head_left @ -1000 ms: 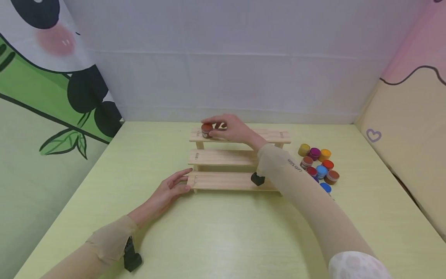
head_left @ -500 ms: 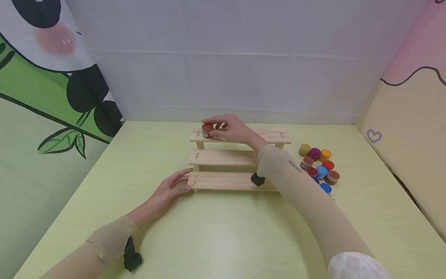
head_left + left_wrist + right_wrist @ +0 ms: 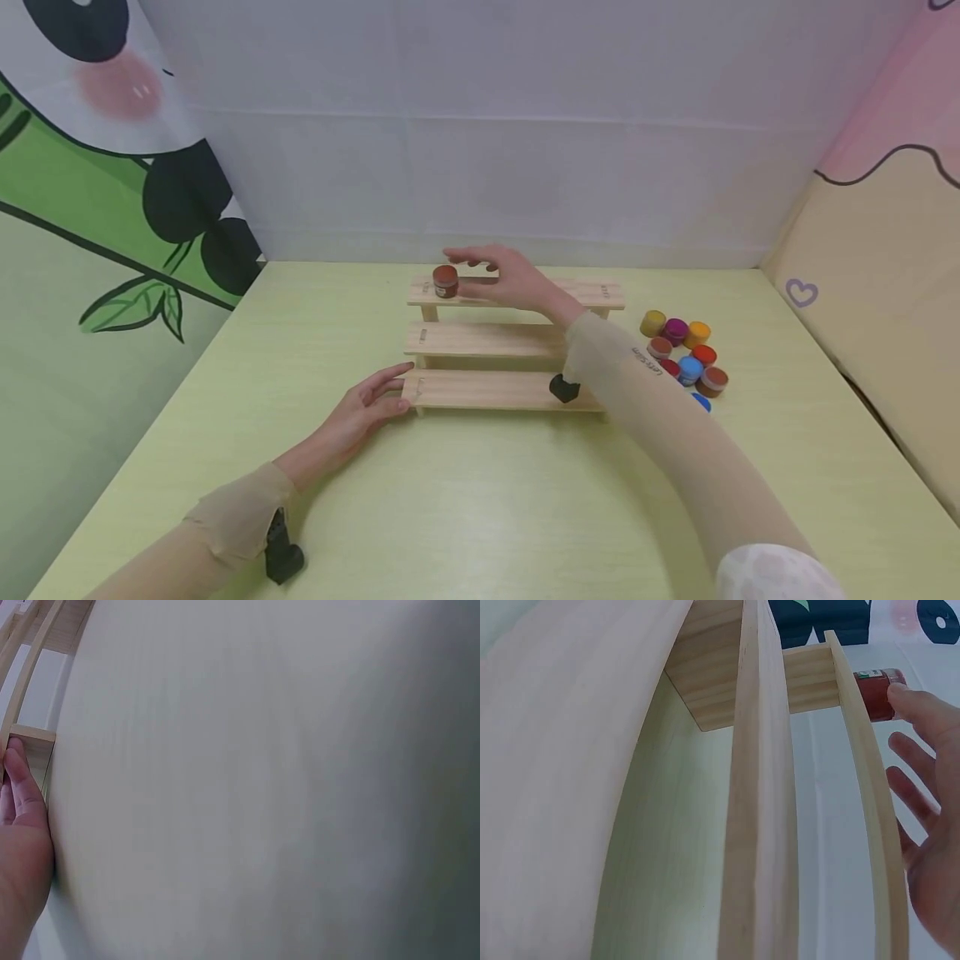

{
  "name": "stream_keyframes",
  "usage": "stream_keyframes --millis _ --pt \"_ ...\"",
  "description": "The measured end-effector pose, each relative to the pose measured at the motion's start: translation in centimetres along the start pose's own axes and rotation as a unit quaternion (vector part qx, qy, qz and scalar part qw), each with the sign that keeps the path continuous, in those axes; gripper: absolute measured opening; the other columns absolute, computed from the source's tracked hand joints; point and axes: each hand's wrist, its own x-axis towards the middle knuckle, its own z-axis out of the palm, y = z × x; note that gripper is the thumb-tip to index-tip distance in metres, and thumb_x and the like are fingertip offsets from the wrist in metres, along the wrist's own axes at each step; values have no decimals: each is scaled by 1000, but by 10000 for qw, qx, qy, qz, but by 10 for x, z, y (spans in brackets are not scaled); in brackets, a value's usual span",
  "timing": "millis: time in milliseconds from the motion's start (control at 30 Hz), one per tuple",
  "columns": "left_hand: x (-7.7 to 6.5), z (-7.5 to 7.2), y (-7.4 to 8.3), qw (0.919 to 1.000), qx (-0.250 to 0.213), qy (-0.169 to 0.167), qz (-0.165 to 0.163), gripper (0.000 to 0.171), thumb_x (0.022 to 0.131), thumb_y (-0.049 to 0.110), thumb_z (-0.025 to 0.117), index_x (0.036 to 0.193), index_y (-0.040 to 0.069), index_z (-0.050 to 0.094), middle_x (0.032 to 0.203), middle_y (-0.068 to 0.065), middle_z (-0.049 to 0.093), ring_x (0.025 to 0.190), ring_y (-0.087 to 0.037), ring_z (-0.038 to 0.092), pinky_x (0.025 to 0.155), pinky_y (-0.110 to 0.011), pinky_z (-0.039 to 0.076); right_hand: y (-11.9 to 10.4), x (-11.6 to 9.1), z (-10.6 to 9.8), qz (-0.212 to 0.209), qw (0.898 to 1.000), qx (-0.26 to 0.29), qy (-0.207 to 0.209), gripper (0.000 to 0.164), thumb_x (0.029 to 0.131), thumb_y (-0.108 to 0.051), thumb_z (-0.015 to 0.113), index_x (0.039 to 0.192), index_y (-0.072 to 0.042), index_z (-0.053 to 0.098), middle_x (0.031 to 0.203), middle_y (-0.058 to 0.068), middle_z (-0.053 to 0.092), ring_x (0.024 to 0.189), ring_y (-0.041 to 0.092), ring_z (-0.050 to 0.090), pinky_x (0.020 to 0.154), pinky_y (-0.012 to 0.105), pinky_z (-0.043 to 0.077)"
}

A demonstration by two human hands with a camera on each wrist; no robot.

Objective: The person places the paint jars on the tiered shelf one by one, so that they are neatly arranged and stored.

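A three-step wooden display rack [image 3: 480,340] stands on the table. On the left end of its top step sits a small paint jar [image 3: 446,282] with a reddish-brown lid, upright. My right hand [image 3: 506,279] is just right of this jar, fingers spread and raised off it, the thumb close to its side; the right wrist view shows the thumb at the jar [image 3: 877,696], contact unclear. My left hand [image 3: 367,410] holds the left end of the bottom step, thumb at the front corner and index finger at the back. The left wrist view shows its fingertips against the wood [image 3: 31,735].
Several paint jars [image 3: 690,369] with yellow, purple, orange, red, blue and brown lids cluster right of the rack, partly behind the right sleeve [image 3: 660,417]. A white sheet [image 3: 487,183] hangs behind the table [image 3: 480,500]. Printed panels flank both sides.
My right hand has let go of the brown-lidded jar, its fingers lifting and shifting slightly right. The jar stays on the top step. My left hand has not moved.
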Motion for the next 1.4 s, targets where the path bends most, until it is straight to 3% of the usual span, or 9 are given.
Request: stream_keyframes --millis 167,267,633,900,1067,1233,1400 --pt "0 0 2 10000 2 -6 28 65 97 17 63 154 15 32 147 -15 46 113 -3 62 95 -17 50 1 -11 -8 126 9998 -8 156 57 93 -32 69 146 -30 48 148 -4 53 130 20 49 108 47 41" --pt "-1 -1 2 10000 -4 -7 43 65 97 17 62 155 14 31 144 -13 48 113 -2 62 95 -17 50 1 -19 -14 194 9994 -28 276 56 93 -34 69 145 -32 49 146 -6 54 129 17 50 108 45 42" --pt "-3 -2 2 10000 43 -31 21 65 98 19 62 155 15 31 145 -13 47 115 -3 61 96 -17 49 4 -55 -34 273 9940 223 1032 49 92 -27 71 139 -24 57 137 -3 62 121 16 55 104 41 44" --pt "-4 -1 5 9999 99 30 -113 65 97 21 63 154 18 32 140 -3 52 115 -3 61 97 -17 49 2 -91 -46 120 9887 214 1479 49 91 -17 72 137 -23 58 137 -4 61 120 16 56 103 42 44" --pt "-3 -1 5 9999 115 13 -91 65 97 21 63 154 18 32 140 -3 52 116 -3 60 97 -17 49 -2 -112 -50 160 9851 35 1709 50 88 -9 73 136 -15 59 136 3 62 117 18 56 102 42 45" --pt "-3 -1 4 9999 86 -4 -52 64 97 20 63 154 18 32 139 -2 52 116 -3 61 97 -18 49 -9 -134 -52 186 9818 -107 1886 50 86 0 72 134 -6 59 134 13 62 116 28 54 100 53 45" --pt "-3 -2 2 10000 62 -42 6 65 98 19 62 155 16 31 139 -4 52 116 -3 61 97 -17 49 3 -157 -53 170 9772 -464 2065 52 86 -4 74 135 -16 60 133 5 63 113 24 57 96 44 46"
